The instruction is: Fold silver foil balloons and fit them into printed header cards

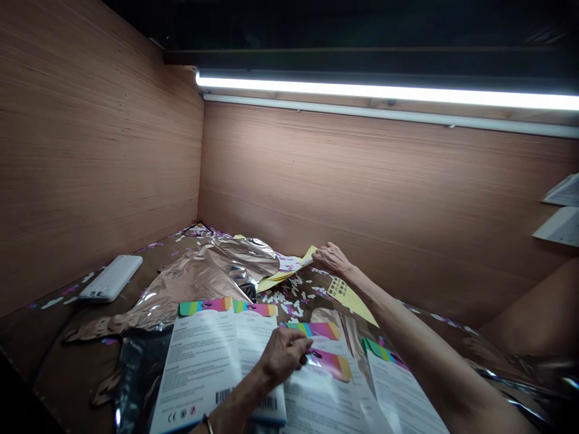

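My right hand [332, 259] reaches to the back of the table, its fingers closed on the raised corner of a yellow sticker sheet [283, 276]. My left hand [284, 354] is over the flat white packages [205, 355] with rainbow top edges. Its thumb and fingers are pressed together near the hang hole of one package [330, 363]; whether anything is between them is hidden. To the left of the yellow sheets lies crumpled rose-gold foil [194, 280]. A smaller yellow sheet with printed labels [350, 298] rests beside my right forearm.
Small white and purple paper scraps [289, 301] litter the brown table. A white power bank [112, 278] lies at the left, near the wooden side wall [99, 138]. A lit tube lamp [384, 91] runs above the back panel. White papers [561, 226] project at the right.
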`<control>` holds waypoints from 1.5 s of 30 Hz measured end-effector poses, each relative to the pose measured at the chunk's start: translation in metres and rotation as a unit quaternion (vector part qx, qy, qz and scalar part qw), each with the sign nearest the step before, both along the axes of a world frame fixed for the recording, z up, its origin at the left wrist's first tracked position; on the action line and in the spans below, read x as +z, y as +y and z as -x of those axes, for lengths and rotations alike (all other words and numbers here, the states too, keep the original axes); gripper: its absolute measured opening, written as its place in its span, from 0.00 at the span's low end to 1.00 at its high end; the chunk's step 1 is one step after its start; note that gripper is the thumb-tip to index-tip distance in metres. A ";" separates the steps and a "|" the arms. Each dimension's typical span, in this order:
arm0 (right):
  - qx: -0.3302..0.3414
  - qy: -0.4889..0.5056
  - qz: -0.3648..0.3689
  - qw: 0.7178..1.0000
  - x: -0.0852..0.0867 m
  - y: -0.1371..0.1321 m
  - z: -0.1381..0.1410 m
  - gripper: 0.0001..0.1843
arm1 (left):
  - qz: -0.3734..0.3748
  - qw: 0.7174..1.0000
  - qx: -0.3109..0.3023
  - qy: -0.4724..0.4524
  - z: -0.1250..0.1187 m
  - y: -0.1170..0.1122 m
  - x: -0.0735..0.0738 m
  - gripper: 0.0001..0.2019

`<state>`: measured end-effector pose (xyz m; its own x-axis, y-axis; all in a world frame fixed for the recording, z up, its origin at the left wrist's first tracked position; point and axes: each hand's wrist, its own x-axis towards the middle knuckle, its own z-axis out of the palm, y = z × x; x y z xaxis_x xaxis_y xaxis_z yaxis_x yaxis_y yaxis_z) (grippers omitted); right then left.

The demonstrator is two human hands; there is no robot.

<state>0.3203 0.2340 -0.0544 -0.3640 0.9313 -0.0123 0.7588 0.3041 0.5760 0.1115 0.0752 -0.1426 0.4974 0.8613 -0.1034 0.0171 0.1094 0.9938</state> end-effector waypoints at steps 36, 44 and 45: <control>-0.116 0.554 -0.039 0.824 0.100 -0.266 -0.080 0.17 | -0.195 0.963 0.145 -0.117 0.033 0.004 0.062 0.14; -0.201 0.669 0.239 0.675 0.059 -0.274 -0.078 0.25 | -0.008 0.993 0.102 -0.056 0.058 -0.034 0.085 0.19; -0.207 0.663 0.255 0.673 0.047 -0.272 -0.075 0.24 | 0.003 0.994 0.105 -0.039 0.064 -0.038 0.081 0.19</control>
